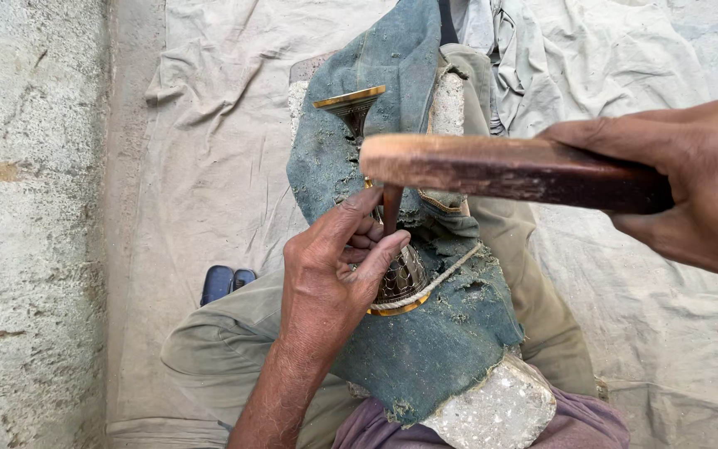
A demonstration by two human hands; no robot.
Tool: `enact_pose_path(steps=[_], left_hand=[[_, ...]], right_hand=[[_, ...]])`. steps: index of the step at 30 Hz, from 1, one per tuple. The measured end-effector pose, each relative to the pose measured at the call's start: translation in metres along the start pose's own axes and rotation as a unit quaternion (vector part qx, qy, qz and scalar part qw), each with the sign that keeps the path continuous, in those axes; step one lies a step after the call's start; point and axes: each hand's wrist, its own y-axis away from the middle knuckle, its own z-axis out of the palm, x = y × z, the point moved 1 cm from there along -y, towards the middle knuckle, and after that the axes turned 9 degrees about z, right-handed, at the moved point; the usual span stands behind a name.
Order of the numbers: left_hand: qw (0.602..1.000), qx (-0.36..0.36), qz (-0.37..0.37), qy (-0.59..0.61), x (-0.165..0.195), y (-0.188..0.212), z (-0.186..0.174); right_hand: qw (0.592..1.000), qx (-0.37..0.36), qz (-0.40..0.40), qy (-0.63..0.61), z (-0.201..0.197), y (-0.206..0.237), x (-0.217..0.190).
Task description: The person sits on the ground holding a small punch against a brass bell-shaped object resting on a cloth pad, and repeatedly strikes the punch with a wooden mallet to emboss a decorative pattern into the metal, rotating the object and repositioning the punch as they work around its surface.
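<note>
Over the cloth-wrapped stone block (492, 407), left hand (326, 274) pinches a punch (391, 208) upright on the roped-down brass goblet (396, 278), right hand (691, 183) gripping a wooden mallet (500, 170) just above it.

Engraved brass goblet (396, 278) on denim-wrapped stone

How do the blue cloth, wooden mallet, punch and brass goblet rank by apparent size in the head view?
1. blue cloth
2. wooden mallet, though it is nearer the camera, so unsure
3. brass goblet, partly hidden
4. punch
</note>
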Motion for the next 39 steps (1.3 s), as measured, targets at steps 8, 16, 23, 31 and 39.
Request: enact_pose_path(steps=[8, 16, 23, 31, 39], left_hand=[[1.0, -0.01, -0.004, 0.006, 0.002, -0.002, -0.003], [1.0, -0.007, -0.016, 0.022, 0.003, -0.004, -0.003], [0.999, -0.022, -0.031, 0.026, 0.001, -0.004, -0.004], [0.999, -0.01, -0.002, 0.033, -0.001, -0.002, -0.004], [0.999, -0.001, 0.017, 0.036, -0.004, -0.001, -0.004]], right_hand=[[0.986, 0.051, -0.075, -0.142, -0.006, -0.002, -0.012], [0.992, 0.038, -0.053, -0.112, -0.002, -0.004, -0.013], [0.98, 0.017, -0.063, -0.188, 0.003, -0.005, -0.012], [0.98, 0.052, -0.061, -0.181, 0.0, -0.004, -0.018], [0.991, 0.048, -0.049, -0.114, -0.005, -0.003, -0.021]])
